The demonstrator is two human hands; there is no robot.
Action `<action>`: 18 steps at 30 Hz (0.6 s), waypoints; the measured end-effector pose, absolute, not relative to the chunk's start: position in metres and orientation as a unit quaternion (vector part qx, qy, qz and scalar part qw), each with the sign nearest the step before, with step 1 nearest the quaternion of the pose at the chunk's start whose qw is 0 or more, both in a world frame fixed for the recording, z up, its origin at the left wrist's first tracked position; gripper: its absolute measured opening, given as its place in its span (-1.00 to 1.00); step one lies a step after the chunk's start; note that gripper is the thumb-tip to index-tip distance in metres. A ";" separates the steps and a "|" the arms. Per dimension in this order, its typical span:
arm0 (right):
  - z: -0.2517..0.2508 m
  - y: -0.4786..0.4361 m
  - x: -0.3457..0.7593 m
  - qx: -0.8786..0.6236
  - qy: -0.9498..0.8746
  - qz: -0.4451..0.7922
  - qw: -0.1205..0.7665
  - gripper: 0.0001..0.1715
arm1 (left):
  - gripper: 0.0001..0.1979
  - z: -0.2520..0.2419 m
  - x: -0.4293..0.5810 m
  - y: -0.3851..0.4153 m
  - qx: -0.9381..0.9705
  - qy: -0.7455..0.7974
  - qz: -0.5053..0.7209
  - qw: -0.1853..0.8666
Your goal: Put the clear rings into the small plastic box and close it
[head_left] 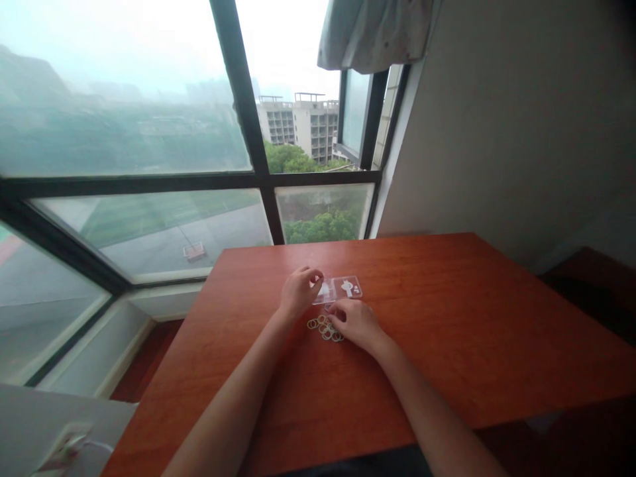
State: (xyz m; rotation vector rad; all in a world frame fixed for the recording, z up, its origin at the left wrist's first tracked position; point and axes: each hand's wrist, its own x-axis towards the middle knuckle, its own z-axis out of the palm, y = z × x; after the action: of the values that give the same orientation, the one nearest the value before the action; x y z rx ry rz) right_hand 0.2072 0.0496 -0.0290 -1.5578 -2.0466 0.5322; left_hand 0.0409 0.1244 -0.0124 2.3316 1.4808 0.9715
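A small clear plastic case (361, 287) lies opened flat on the table, with a white shape printed or set in its right half. My left hand (298, 291) is over the case's left side, thumb and fingers pinched together. Whatever sits between those fingertips is too small to make out. Just in front of the case is a loose cluster of small pale rings (326, 331), like thin bands. My right hand (358, 322) is at the cluster's right edge with its fingers curled into a pinch. It partly hides the rings, and I cannot make out what it holds.
The reddish-brown wooden table (447, 318) reaches to a large dark-framed window (263, 175) at the back and left. A grey wall (497, 132) stands on the right. A short curtain (375, 36) hangs above. A socket with a plug (67, 450) is low at left.
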 end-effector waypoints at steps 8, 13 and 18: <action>-0.027 0.047 0.205 -0.588 -0.750 0.192 0.235 -0.86 | -0.86 -0.011 0.029 0.119 0.789 0.490 0.345 0.135; -0.028 0.047 0.202 -0.609 -0.744 0.175 0.211 -0.88 | -0.83 -0.011 0.020 0.116 0.785 0.471 0.359 0.183; -0.031 0.049 0.205 -0.600 -0.745 0.180 0.232 -0.88 | -0.83 -0.010 0.020 0.114 0.778 0.464 0.369 0.206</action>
State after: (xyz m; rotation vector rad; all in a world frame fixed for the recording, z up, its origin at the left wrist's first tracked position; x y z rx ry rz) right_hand 0.2049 0.0493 -0.0309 -1.6478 -2.0466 0.4955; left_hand 0.0195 0.1140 -0.0104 2.1684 1.2921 1.0294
